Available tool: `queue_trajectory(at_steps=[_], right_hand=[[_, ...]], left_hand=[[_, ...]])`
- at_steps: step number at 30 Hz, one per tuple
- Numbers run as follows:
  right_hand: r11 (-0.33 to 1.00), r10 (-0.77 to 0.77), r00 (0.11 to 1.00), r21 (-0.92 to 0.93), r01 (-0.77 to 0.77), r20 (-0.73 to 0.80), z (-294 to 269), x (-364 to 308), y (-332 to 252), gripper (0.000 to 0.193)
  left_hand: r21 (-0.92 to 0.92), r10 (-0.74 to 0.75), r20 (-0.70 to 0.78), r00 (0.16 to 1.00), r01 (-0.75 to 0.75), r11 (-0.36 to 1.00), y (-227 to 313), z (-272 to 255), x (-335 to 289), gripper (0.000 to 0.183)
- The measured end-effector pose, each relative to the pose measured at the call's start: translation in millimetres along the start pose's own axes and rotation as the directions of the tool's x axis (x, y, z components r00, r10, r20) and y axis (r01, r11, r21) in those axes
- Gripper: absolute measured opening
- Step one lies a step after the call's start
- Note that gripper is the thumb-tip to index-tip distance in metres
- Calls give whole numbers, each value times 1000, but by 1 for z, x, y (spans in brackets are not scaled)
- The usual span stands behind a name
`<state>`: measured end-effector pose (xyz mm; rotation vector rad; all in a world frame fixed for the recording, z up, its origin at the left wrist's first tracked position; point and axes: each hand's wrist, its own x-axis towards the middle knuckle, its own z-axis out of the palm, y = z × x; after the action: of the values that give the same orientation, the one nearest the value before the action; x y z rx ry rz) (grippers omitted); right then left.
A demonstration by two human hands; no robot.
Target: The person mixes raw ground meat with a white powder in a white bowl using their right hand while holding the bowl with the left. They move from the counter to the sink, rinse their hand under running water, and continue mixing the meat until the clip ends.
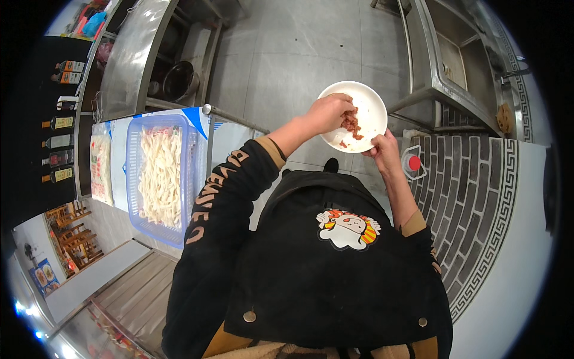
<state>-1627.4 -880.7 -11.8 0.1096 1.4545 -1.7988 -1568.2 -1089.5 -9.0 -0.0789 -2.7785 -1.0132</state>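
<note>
In the upper middle of the frame, a round, shallow white plate [375, 110] is held above the grey tiled floor [281, 72], bearing a small heap of reddish-brown, meat-like pieces [351, 124]. The right hand [387, 153] clasps its lower right rim, thumb on top and the other fingers mostly hidden, likely to steady the plate while leaving its face clear. The left hand [332, 112] reaches over the left rim, fingers bent and drawn together at the heap; whether they pinch a piece, I cannot tell. At frame left, a pale blue openwork plastic basket [133, 179] holds thick off-white strips [160, 173], its raised walls probably containing them.
</note>
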Motion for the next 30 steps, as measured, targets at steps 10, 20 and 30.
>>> queue_trajectory(at_steps=[10,20,30], right_hand=[[995,39,998,90,-35,-44,-2,4,7,45],[993,101,995,55,-102,12,5,6,10,38],[991,109,993,79,-112,43,11,-5,9,37]], left_hand=[[-229,-273,69,960,281,932,9,15,-31,58],[-108,-94,-28,995,91,990,55,35,-31,55],[267,77,-59,995,-58,962,-3,4,-4,20]])
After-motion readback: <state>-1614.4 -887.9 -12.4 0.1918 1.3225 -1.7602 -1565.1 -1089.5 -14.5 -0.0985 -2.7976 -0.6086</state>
